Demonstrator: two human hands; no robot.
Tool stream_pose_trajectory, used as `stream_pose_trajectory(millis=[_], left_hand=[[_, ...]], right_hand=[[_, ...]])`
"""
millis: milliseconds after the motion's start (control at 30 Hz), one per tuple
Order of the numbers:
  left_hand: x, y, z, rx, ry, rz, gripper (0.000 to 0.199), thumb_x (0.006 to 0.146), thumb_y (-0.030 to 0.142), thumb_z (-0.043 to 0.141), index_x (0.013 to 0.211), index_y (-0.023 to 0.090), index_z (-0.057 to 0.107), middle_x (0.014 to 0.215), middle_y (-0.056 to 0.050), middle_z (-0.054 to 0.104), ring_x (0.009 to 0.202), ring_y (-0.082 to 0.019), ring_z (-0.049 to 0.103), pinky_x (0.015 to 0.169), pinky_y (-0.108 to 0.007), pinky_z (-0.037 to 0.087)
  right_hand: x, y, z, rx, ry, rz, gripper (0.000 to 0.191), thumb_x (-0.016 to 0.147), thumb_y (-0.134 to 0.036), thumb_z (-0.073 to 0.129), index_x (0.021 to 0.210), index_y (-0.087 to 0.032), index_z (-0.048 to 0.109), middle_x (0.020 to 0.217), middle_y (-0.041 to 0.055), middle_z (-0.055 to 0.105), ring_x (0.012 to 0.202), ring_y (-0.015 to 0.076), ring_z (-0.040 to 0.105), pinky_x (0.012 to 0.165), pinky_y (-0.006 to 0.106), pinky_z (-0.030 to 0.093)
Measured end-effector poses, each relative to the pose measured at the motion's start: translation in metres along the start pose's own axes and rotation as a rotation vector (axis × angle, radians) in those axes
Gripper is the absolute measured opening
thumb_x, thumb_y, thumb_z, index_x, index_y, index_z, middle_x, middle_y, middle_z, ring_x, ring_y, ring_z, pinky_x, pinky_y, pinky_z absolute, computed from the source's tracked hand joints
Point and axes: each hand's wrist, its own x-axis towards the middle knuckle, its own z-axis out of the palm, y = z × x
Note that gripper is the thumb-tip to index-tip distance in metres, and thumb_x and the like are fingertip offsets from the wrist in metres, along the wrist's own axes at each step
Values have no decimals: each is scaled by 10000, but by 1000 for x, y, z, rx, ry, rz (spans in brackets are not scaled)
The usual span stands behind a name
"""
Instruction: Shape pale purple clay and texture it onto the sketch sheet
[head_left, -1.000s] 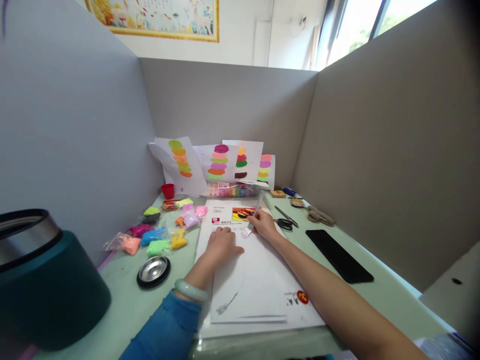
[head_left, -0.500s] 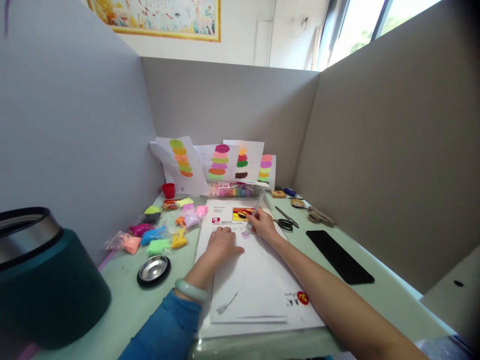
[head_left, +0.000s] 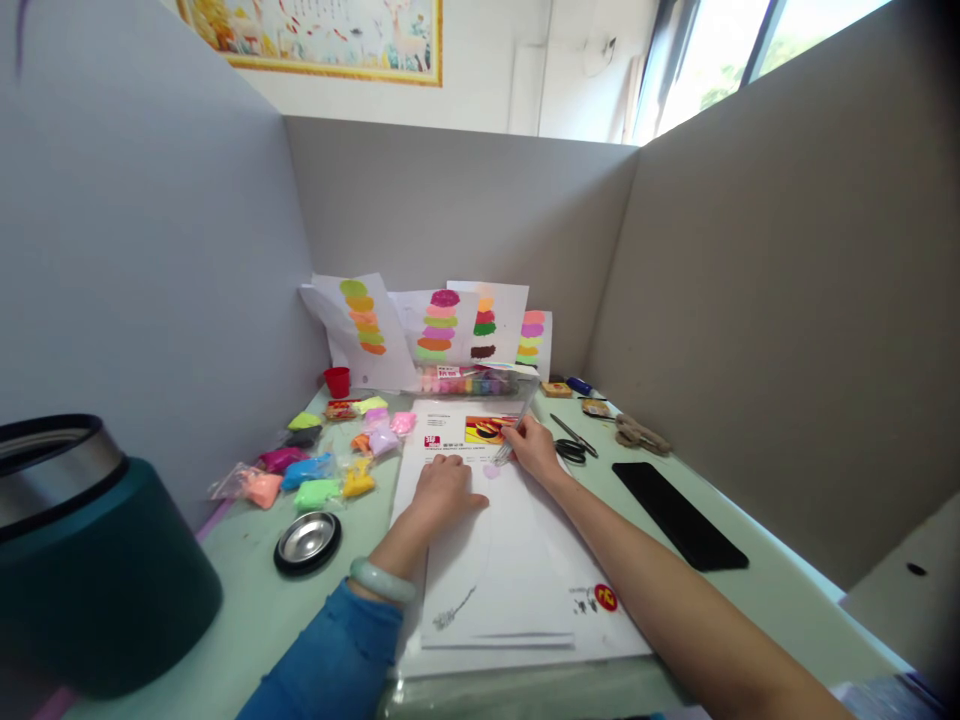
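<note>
Head view: the right hand [head_left: 534,448] grips a clear plastic fork [head_left: 526,404] over stacked white paper sheets [head_left: 510,585].
At centre frame, the fork slants down to just right of a small, flat lilac patch [head_left: 491,471]; below left, the left hand [head_left: 445,488] rests palm down, thumb spread. Bright bagged lumps [head_left: 318,494] lie farther left.

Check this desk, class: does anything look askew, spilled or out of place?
Nothing looks spilled or damaged. Two mild oddities: on the left, a round lid lies hollow side up, leaving the teal flask open; at the back, the leftmost painted sheet leans at a slant, less upright than its neighbours.
</note>
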Motion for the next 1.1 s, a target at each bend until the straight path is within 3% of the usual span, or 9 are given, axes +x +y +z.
stream_pose_trajectory(millis=[233, 567, 867, 1100], left_hand=[[-1, 1, -2, 5, -1, 0, 421, 736, 497, 558, 1008, 196, 669, 1183, -99, 584, 1109, -299, 481, 922, -386, 396], [-2, 0, -2, -3, -4, 5, 428, 732, 496, 559, 1014, 195, 672, 1181, -102, 585, 1106, -297, 484, 921, -383, 400], [-1, 1, -2, -2, -4, -3, 426, 730, 490, 560, 1014, 192, 669, 1191, -103, 584, 1112, -300, 479, 922, -391, 400], [0, -1, 0, 8, 2, 8, 441, 734, 499, 557, 1024, 187, 668, 1180, -106, 583, 1104, -302, 483, 917, -392, 406]], right_hand=[[-7, -7, 5, 36, -66, -24, 219, 766, -351, 547, 636, -206, 447, 505, -43, 532, 441, 118, 528, 488, 221, 353], [0, -1, -4, 24, -14, 20, 196, 751, -339, 549, 638, -205, 461, 493, -44, 529, 462, 123, 523, 496, 221, 346], [-6, -5, 5, 55, -84, 16, 214, 760, -332, 559, 633, -208, 440, 441, -60, 504, 400, 119, 516, 468, 219, 359], [-1, -1, -2, 26, -57, 12, 187, 751, -318, 567, 641, -207, 466, 487, -52, 528, 427, 116, 517, 481, 218, 349]])
